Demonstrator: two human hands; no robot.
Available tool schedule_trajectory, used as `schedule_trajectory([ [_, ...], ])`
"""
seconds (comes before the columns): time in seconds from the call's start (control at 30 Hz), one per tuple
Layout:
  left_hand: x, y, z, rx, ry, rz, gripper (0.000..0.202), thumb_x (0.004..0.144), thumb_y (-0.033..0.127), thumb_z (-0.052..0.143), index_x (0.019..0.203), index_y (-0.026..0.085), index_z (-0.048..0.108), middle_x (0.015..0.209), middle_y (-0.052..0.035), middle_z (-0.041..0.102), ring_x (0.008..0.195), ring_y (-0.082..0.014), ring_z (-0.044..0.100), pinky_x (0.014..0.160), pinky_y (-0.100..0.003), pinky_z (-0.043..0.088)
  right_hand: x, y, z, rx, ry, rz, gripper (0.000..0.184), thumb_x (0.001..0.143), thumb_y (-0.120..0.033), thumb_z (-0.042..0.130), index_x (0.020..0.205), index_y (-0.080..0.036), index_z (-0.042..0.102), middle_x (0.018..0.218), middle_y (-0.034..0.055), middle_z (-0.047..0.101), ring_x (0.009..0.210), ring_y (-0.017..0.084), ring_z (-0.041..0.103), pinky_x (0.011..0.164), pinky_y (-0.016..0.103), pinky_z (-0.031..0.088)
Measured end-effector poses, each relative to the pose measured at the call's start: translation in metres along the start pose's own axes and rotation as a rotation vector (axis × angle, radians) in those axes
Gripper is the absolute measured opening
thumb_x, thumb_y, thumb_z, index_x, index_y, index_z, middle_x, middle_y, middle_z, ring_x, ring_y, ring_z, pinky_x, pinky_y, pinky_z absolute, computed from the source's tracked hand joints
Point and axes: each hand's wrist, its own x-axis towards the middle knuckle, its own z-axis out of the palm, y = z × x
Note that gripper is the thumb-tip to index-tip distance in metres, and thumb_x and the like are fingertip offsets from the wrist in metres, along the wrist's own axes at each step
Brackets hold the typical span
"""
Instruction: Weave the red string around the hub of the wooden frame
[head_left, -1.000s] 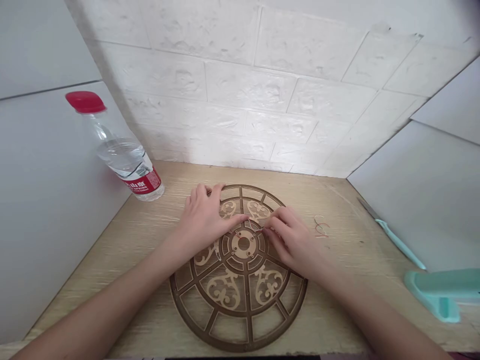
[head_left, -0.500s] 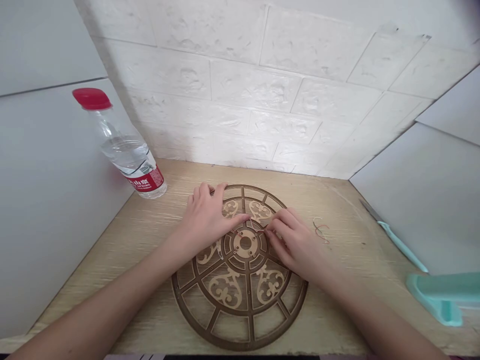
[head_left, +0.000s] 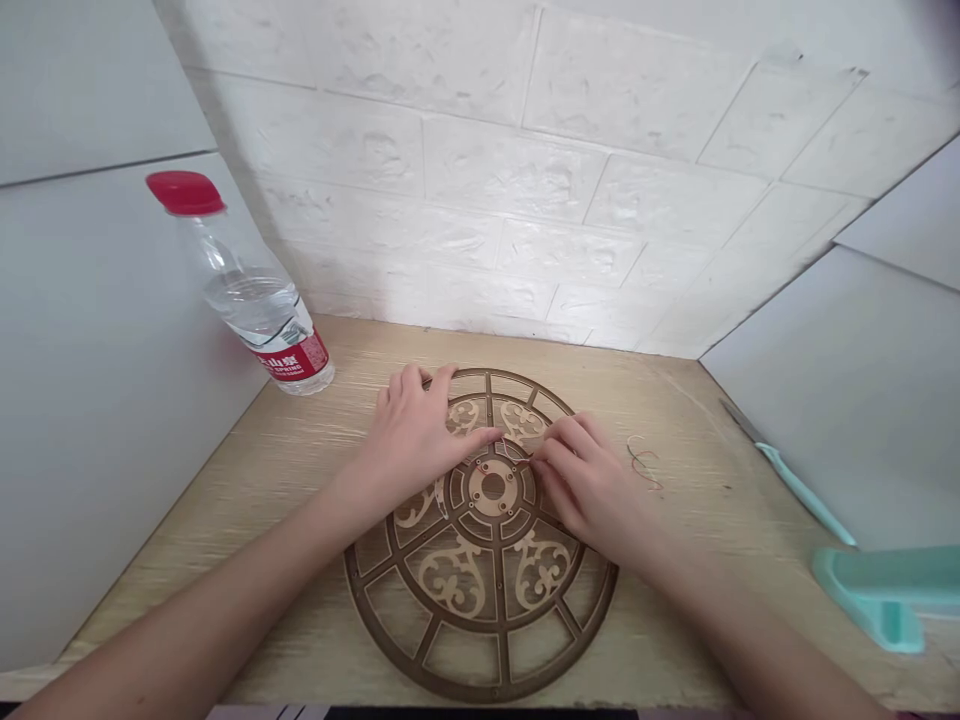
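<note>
Up close, both forearms reach in from the bottom corners of the view, and the wrists angle inward toward a laser-cut openwork wooden disc (head_left: 454,577) lying flat on the light wood tabletop (head_left: 697,610). The left hand (head_left: 409,445) rests palm-down on the disc's upper left quarter, its fingers (head_left: 420,385) spread and curving over the outer ring, with the thumb stretched toward the central hub (head_left: 493,487). The right hand (head_left: 592,490) comes in from the other side, its fingers (head_left: 562,450) bunched and pointing left at the hub's upper right, beside a thin pale strand (head_left: 512,452). Those fingers are nearly closed, but whether they have hold of the strand is impossible to tell. The disc's lower rim sits close to the tabletop's near edge, while a narrow strip of wood separates its far rim from the wall. A small tangle of fine coloured strands (head_left: 643,462) lies just right of the disc, and beyond it a teal-handled craft knife (head_left: 802,490) leans along the right panel, near a teal plastic object (head_left: 870,600). On the left, well apart from the hands, a water bottle (head_left: 259,310) with a red cap leans against the left panel. A white brick-pattern wall panel (head_left: 450,170) closes off the back.
</note>
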Motion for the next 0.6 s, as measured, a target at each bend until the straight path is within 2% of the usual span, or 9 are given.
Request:
schedule_trajectory([
  [0.6, -0.0014, -0.0006, 0.0038, 0.017, 0.015, 0.022, 0.098, 0.067, 0.084, 0.042, 0.140, 0.017, 0.040, 0.109, -0.0145, 0.044, 0.109, -0.0346, 0.046, 0.093, -0.046, 0.038, -0.0001, -0.0028, -0.0002, -0.097, -0.026, -0.016, 0.014, 0.083, -0.003, 0.048, 0.085, -0.014, 0.056, 0.089, 0.0111, 0.053, 0.087, 0.023, 0.043, 0.076, 0.040, 0.050],
])
